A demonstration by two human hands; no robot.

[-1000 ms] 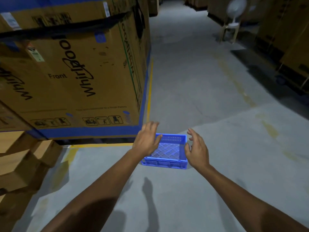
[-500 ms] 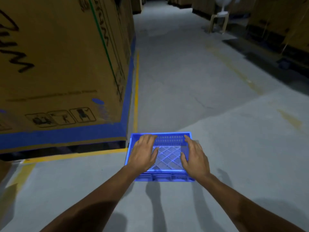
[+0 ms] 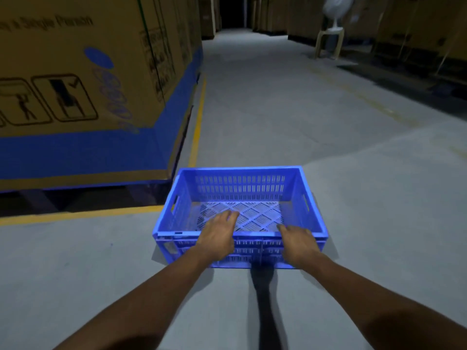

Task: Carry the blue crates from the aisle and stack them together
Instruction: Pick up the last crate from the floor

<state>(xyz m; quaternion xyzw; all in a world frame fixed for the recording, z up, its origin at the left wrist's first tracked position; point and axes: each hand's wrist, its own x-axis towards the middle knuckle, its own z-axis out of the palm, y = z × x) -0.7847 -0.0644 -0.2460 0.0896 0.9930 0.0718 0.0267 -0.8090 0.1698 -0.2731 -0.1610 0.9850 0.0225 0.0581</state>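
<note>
An empty blue crate (image 3: 240,188) with slotted walls and a lattice floor sits on the grey concrete floor, just past the corner of a big carton. My left hand (image 3: 217,236) lies over the crate's near rim, left of centre, fingers curled down inside. My right hand (image 3: 298,242) rests on the same near rim, right of centre, fingers bent over the edge. Both hands touch the rim; whether the crate is off the floor I cannot tell.
A tall cardboard carton (image 3: 83,92) with a blue base band stands on a pallet at the left, bordered by a yellow floor line (image 3: 195,127). The aisle runs ahead between stacked cartons. A white fan on a plastic stool (image 3: 329,34) stands far right.
I have come much closer to the crate. Both hands dropped from hovering above it onto its near rim and closed over the edge.
</note>
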